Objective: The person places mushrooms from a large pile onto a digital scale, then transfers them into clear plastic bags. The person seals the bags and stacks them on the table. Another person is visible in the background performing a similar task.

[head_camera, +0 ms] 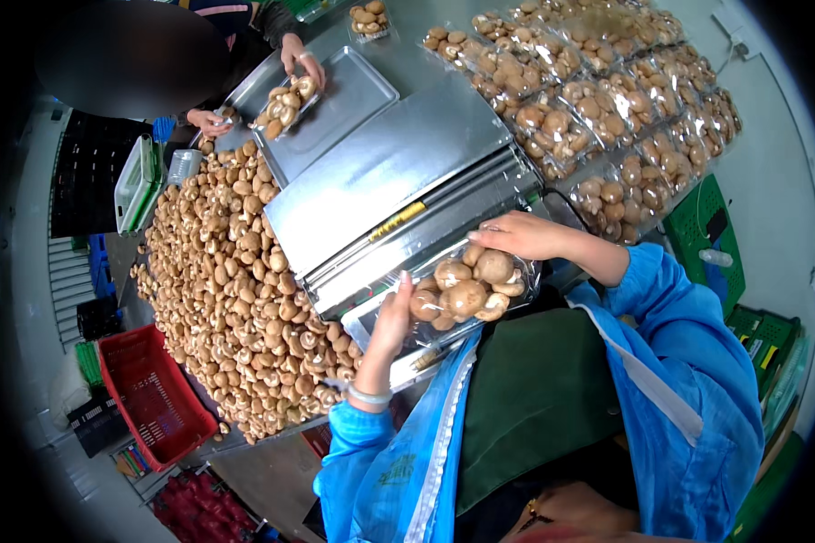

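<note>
A pack of brown mushrooms (464, 292) under clear plastic film lies tilted close before my body, at the near side of a metal wrapping machine (387, 176). My left hand (392, 317) grips the pack's left end, thumb up along the film. At the far right edge, my right hand (516, 234) holds the film with bent fingers; its fingertips are partly hidden. Glare on the film hides the tray's rim in places. Beyond the pack, the machine's roller slot bears a yellow label (397, 221) with writing.
A large heap of loose mushrooms (244, 292) spreads left of the machine. Rows of wrapped mushroom packs (598, 115) cover the right. Across the table, a co-worker's hand (303, 62) holds a mushroom tray (285, 108) over a metal tray (353, 88). A red crate (156, 394) stands at left.
</note>
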